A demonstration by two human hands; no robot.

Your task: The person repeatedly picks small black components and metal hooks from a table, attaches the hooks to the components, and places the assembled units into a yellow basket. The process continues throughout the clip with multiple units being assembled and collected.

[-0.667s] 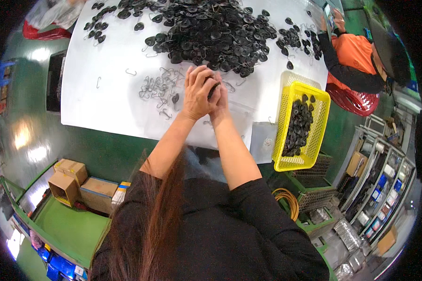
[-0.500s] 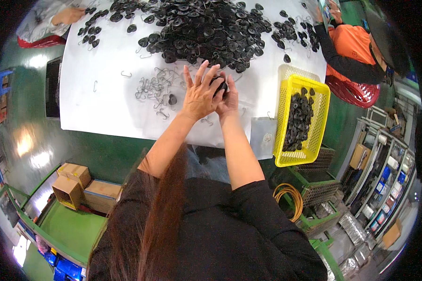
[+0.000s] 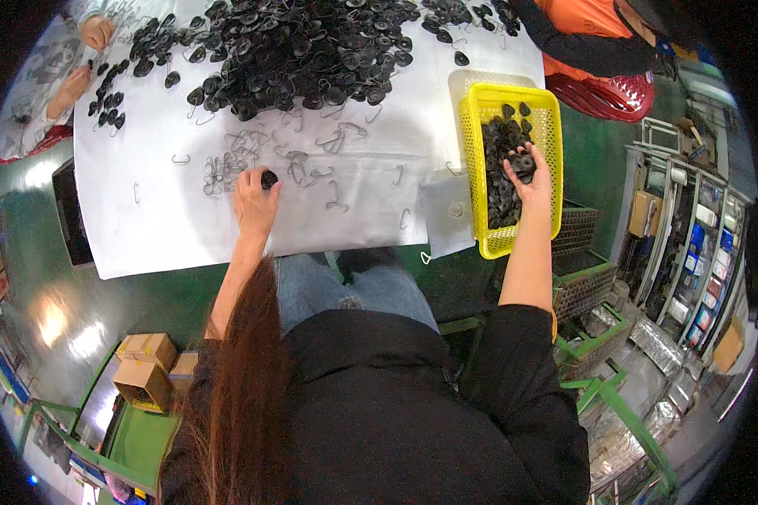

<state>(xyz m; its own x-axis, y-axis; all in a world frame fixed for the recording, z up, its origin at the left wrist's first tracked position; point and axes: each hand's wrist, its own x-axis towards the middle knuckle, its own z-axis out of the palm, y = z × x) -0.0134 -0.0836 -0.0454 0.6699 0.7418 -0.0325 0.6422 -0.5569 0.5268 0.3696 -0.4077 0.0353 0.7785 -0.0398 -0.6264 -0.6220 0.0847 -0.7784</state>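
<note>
My left hand (image 3: 254,206) is at the near part of the white table, its thumb and fingers pinched round a small black round rubber-like piece (image 3: 269,179). Just beside it lies a loose cluster of bent wire hooks (image 3: 224,171). Over the yellow basket (image 3: 470,168), my right hand (image 3: 534,183) has its fingers curled round a few black pieces (image 3: 523,164). More such black pieces (image 3: 502,198) fill the basket below. At the far side spreads a big pile of black pieces with wire hooks (image 3: 303,50).
A clear plastic bag (image 3: 446,220) lies at the table's near right corner. Two hands of another person (image 3: 72,88) work at the far left. A person in orange (image 3: 585,18) is at the far right by a red chair (image 3: 619,97). Cardboard boxes (image 3: 147,362) stand lower left.
My hands, together round black pieces half a second ago, have parted. The left has gone to the wire hooks with one piece, the right to the basket with several. The view has shifted right.
</note>
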